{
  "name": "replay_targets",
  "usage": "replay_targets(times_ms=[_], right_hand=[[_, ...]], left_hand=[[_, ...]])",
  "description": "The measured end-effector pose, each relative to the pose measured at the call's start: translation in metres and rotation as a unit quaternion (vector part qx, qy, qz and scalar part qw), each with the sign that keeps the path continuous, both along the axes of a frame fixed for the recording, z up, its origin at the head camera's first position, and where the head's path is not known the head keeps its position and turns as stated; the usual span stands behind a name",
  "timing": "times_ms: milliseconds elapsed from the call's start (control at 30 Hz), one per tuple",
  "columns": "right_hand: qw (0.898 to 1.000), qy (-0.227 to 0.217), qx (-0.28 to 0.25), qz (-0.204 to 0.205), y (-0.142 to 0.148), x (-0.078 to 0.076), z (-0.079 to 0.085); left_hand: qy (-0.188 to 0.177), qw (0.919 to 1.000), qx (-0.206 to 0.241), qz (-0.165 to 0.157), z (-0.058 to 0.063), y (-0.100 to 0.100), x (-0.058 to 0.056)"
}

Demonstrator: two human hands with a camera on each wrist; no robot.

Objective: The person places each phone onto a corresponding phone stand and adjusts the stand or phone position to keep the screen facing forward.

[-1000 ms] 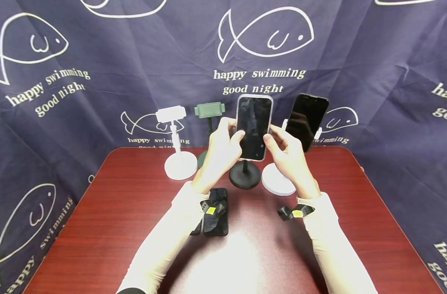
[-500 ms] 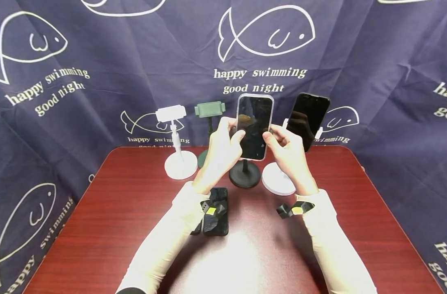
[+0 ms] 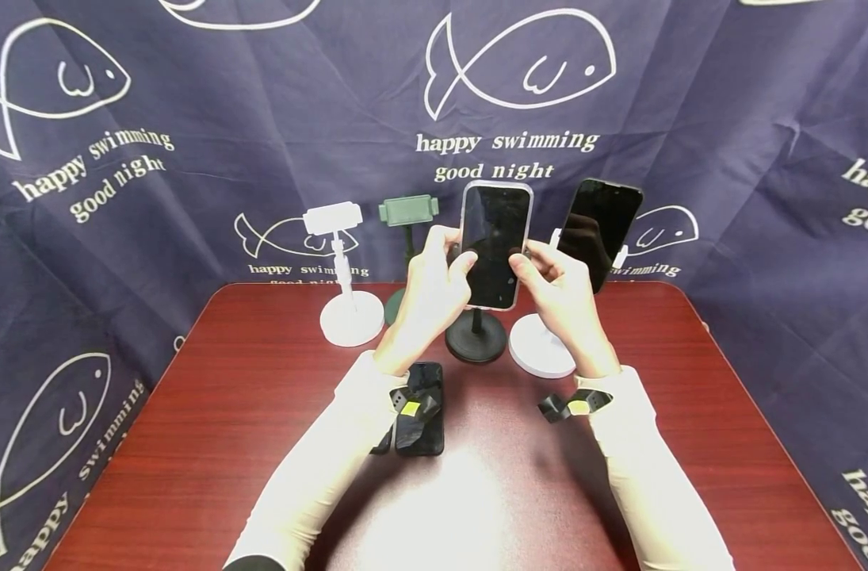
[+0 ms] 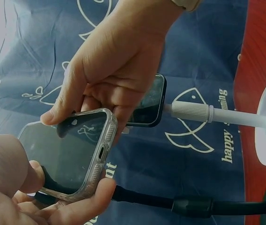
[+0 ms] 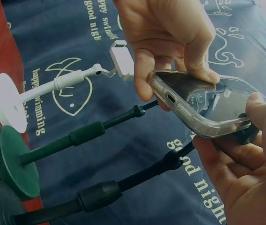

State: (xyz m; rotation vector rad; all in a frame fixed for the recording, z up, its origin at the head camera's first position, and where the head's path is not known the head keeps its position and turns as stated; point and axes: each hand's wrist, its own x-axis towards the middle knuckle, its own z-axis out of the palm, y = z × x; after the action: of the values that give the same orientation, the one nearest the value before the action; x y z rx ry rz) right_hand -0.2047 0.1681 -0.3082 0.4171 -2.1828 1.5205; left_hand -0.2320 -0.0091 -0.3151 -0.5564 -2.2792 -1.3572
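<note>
A smartphone in a clear case (image 3: 496, 242) stands upright in front of the black phone stand (image 3: 476, 339). My left hand (image 3: 435, 287) grips its left edge, thumb over the screen side and fingers behind. On the opposite edge, my right hand (image 3: 564, 297) holds it the same way, its thumb (image 4: 62, 101) lying on the front in the left wrist view. Seen from the right wrist, the phone's charging-port end (image 5: 171, 98) faces the camera, and part of the black clamp (image 5: 248, 133) shows between the phone and the right fingers. Most of that clamp is hidden behind the phone.
Left of the phone stand a white stand (image 3: 351, 319) and a green stand (image 3: 408, 210), both with bare clamps. At right, another white stand (image 3: 541, 347) carries a tilted black phone (image 3: 599, 230). More phones (image 3: 419, 428) lie on the red table (image 3: 262, 396) beneath the left forearm.
</note>
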Motion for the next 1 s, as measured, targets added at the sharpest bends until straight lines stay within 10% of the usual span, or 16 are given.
replay_targets(times_ms=[1000], right_hand=[[1.0,-0.003,0.015,-0.009,0.002,-0.002,-0.005]], left_hand=[[-0.008,0.9999,0.006,-0.01,-0.002,0.0,0.001]])
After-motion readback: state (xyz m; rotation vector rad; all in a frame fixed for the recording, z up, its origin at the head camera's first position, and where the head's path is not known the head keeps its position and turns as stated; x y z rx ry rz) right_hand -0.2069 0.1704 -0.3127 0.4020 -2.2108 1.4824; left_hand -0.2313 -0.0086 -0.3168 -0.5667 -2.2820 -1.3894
